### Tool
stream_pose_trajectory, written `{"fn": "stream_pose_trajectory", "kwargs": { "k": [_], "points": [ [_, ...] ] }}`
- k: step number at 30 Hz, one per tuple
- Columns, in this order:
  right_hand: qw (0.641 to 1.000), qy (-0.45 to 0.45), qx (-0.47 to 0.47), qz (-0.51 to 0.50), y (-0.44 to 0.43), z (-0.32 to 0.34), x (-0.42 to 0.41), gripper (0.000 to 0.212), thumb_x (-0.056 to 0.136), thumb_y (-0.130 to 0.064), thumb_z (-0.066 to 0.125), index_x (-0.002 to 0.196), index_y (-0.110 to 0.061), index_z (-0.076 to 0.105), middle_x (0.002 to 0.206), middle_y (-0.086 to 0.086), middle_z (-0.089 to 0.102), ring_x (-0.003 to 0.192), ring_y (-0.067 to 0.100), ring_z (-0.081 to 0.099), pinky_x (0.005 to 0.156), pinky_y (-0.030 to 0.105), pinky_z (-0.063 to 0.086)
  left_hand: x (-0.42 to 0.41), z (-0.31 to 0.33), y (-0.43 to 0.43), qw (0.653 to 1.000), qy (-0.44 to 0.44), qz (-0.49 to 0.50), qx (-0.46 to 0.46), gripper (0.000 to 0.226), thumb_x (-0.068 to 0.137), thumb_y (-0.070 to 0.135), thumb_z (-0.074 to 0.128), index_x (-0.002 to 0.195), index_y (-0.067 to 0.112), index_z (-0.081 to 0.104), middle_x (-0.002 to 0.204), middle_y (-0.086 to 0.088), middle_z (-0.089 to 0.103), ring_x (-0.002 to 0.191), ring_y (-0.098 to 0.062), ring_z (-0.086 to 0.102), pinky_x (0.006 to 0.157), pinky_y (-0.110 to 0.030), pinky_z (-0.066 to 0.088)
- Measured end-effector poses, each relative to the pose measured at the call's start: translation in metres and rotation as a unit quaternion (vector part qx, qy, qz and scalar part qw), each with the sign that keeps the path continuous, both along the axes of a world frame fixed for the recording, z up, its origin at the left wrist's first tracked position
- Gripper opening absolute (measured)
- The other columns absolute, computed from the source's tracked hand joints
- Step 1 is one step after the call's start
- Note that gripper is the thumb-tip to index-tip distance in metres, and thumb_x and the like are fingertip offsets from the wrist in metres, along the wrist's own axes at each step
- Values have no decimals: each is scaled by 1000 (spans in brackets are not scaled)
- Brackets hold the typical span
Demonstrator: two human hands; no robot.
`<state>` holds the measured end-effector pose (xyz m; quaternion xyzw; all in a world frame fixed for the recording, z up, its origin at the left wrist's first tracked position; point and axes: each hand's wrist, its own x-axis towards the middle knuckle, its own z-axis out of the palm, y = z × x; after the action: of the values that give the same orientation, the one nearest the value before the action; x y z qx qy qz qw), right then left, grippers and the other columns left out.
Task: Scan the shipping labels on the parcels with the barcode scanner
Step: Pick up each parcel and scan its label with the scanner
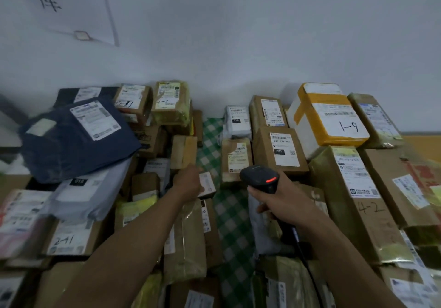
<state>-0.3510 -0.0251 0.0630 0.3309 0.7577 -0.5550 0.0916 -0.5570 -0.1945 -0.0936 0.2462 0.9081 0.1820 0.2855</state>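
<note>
My right hand [284,202] grips a black barcode scanner [261,178] with a red light on top, its head aimed toward the far parcels. Its cable [303,252] runs back along my forearm. My left hand [188,181] reaches forward and rests on a small white-labelled parcel [207,184] at the edge of the left pile; how its fingers lie on it is not clear. Just beyond the scanner stand brown boxes with shipping labels, one marked 231 [282,150] and a smaller one [236,158].
Parcels cover both sides: a dark blue mailer bag [71,140] and a box marked 241 [69,240] on the left, a white-and-yellow box marked 1-9 [334,116] and a long box marked 4-2 [358,202] on the right. A green checked cloth [229,217] shows between the piles. A white wall stands behind.
</note>
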Motion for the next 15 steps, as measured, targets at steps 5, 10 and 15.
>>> {"fn": "stream_pose_trajectory", "kwargs": {
  "k": [5, 10, 15],
  "points": [
    [1000, -9, 0, 16, -10, -3, -3, 54, 94, -35, 77, 138, -25, 47, 116, -4, 69, 78, 14, 77, 55, 17, 52, 2, -2, -8, 1000, -14, -17, 13, 68, 78, 13, 88, 139, 11, 58, 135, -11, 60, 121, -28, 61, 97, -40, 54],
    [1000, -12, 1, 2, -11, -1, -2, 52, 94, -33, 77, 136, -24, 48, 114, -3, 69, 78, 15, 78, 55, 18, 52, -2, -13, -19, 997, -67, -7, 32, 67, 78, 17, 88, 138, 17, 59, 131, -5, 63, 117, -24, 62, 95, -37, 54],
    [1000, -16, 4, 1, -9, 0, -1, 52, 94, -32, 76, 136, -23, 47, 112, -3, 69, 77, 13, 77, 54, 17, 52, -8, -12, -25, 991, -112, 43, 64, 59, 87, 0, 77, 142, 11, 59, 136, -13, 63, 120, -28, 62, 91, -36, 56]
  ]
}}
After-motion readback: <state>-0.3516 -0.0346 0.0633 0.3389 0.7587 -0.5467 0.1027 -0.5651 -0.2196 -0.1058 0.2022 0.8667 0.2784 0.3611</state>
